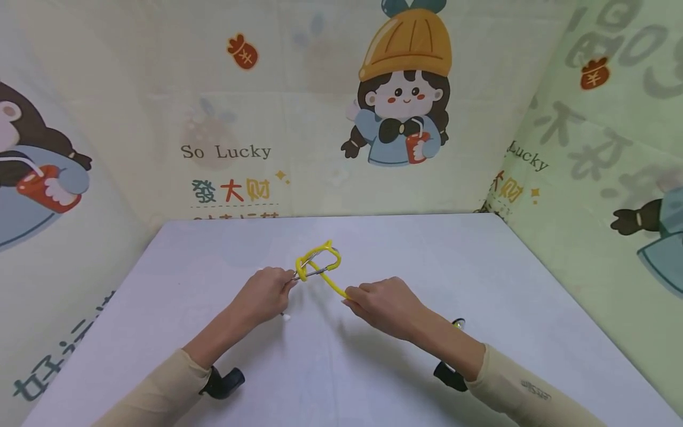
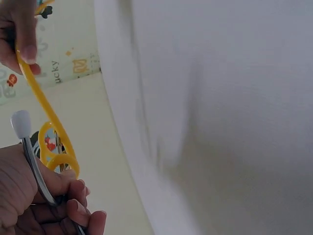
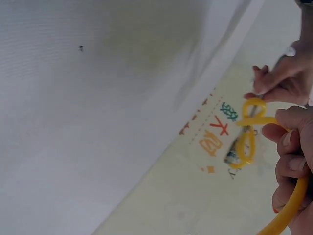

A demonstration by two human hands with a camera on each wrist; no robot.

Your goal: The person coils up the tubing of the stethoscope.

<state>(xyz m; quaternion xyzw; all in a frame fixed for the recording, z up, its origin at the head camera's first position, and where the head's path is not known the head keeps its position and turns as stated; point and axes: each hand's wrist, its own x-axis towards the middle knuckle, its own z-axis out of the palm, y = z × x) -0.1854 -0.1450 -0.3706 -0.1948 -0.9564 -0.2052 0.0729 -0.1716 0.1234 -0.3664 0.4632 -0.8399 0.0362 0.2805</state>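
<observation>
A stethoscope with yellow tubing (image 1: 333,286) and metal ear tubes (image 1: 316,272) is held up above the white table. My left hand (image 1: 271,293) grips the ear tubes; a white ear tip (image 2: 20,123) sticks out beside that hand in the left wrist view. The tubing is looped around the metal part just beyond the left fingers. Further right, my right hand (image 1: 386,305) holds the tubing in curled fingers, and more yellow tube (image 3: 288,210) comes out below its fist. A shiny round piece (image 1: 459,323) shows at the right forearm, partly hidden.
The white table (image 1: 427,255) spreads under both arms. Behind it and on both sides hangs pale cloth (image 1: 309,118) printed with cartoon figures and lettering. Black wrist mounts (image 1: 224,384) sit under the cuffs.
</observation>
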